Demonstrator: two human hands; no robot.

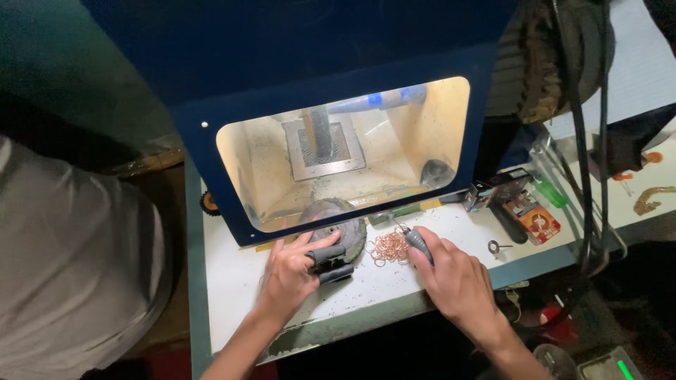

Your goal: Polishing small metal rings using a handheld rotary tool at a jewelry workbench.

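Looks like I'm barely started: the pile of thin copper rings sits loose on the tabletop at 3 o'clock of the buffing wheel, my right hand fingers together touching it, left hand spread flat, holding nothing.

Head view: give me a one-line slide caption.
Left hand in dark finger guards rests by a grey wheel; right hand touches copper rings before a lit blue hood.

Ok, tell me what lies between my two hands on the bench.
In the head view, a small heap of thin copper-coloured rings lies on the white bench, between the left hand and the right hand. A dark round wheel sits just behind.
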